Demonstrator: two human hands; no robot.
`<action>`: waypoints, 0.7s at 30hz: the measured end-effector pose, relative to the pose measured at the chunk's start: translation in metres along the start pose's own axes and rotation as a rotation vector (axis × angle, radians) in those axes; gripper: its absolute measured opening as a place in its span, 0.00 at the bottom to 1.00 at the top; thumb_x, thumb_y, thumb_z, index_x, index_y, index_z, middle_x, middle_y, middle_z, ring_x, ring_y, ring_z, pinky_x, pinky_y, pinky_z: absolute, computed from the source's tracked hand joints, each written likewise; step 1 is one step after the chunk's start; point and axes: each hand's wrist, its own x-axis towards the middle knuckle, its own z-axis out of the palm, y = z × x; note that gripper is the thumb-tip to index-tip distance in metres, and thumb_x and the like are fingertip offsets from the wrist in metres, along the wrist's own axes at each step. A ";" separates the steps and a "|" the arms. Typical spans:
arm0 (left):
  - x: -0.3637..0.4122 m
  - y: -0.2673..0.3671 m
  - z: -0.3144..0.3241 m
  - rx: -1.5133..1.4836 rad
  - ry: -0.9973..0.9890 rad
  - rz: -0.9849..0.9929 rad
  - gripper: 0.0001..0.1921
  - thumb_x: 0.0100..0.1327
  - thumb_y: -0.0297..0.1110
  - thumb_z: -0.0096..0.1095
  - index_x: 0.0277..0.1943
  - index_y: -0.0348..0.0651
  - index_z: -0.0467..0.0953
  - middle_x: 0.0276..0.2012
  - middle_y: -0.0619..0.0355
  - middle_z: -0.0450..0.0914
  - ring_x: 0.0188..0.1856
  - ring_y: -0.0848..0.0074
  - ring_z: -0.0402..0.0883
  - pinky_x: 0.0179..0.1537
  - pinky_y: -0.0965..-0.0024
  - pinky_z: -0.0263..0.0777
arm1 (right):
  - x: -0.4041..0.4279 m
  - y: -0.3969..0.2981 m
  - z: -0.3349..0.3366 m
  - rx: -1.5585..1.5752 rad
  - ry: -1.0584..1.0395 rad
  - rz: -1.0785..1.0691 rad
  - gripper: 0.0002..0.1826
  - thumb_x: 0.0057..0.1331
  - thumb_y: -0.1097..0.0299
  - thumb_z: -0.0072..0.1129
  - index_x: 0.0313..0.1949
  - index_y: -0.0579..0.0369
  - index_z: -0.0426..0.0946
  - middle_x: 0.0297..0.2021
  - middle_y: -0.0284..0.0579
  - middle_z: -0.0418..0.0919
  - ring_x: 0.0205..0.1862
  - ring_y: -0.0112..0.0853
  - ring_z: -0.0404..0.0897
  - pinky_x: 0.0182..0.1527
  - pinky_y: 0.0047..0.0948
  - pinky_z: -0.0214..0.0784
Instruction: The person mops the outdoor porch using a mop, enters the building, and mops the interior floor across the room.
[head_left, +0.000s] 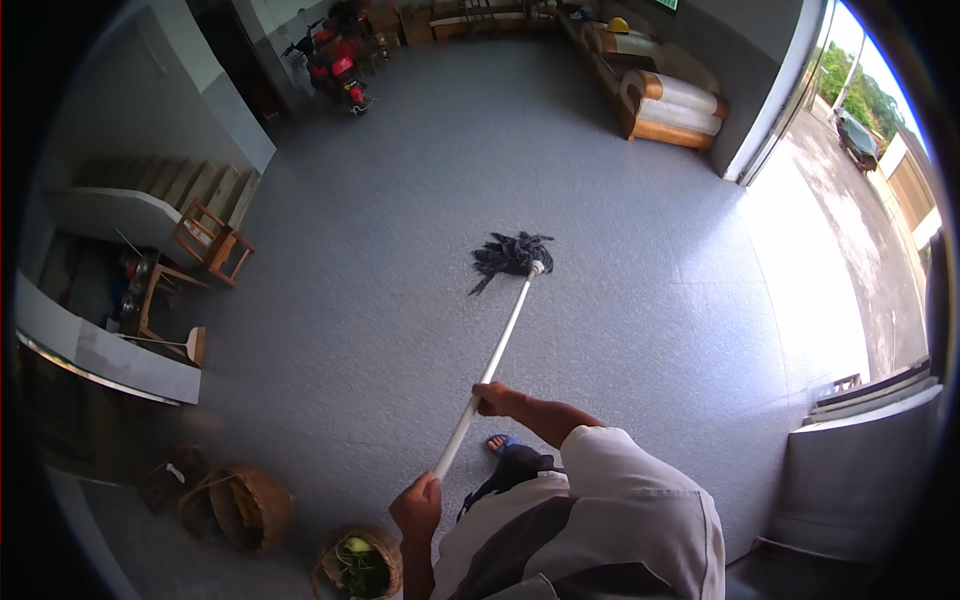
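Observation:
A mop with a white pole (499, 350) slants away from me across the grey speckled floor (360, 300). Its dark grey strand head (510, 255) lies spread on the floor, the strands fanning left from a pale socket. My left hand (417, 505) is closed around the pole's near end, low in the view. Farther along the pole, my right hand (496, 399) grips it from the right side. Beneath the right forearm, a foot in a blue sandal (498, 442) shows on the floor.
Wicker baskets (274, 510) stand at lower left, one holding green vegetables (361, 570). A wooden chair (217, 244) and broom (196, 346) are near the stairs (206, 187). A red motor scooter (341, 71) and a sofa (671, 112) stand farther back. Sunlight enters through the right doorway (802, 247).

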 end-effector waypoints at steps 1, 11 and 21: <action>-0.005 -0.003 -0.011 -0.042 -0.039 -0.042 0.12 0.53 0.38 0.54 0.38 0.43 0.77 0.26 0.49 0.78 0.29 0.61 0.78 0.32 0.66 0.71 | 0.010 0.018 0.000 0.124 -0.024 0.046 0.12 0.55 0.66 0.50 0.32 0.62 0.64 0.22 0.45 0.68 0.21 0.32 0.71 0.19 0.31 0.67; -0.041 -0.043 -0.172 0.031 0.228 -0.584 0.12 0.55 0.35 0.52 0.27 0.32 0.74 0.21 0.53 0.75 0.26 0.72 0.72 0.33 0.68 0.65 | -0.068 0.075 0.134 0.453 -0.550 0.727 0.13 0.57 0.65 0.50 0.34 0.64 0.66 0.33 0.49 0.70 0.38 0.35 0.71 0.42 0.30 0.66; 0.010 -0.048 -0.092 -0.152 0.245 -0.385 0.11 0.55 0.33 0.51 0.26 0.33 0.74 0.20 0.48 0.75 0.21 0.65 0.73 0.27 0.67 0.65 | -0.065 0.010 0.081 0.023 -0.380 0.017 0.11 0.52 0.69 0.49 0.34 0.62 0.64 0.30 0.50 0.69 0.33 0.37 0.70 0.39 0.31 0.66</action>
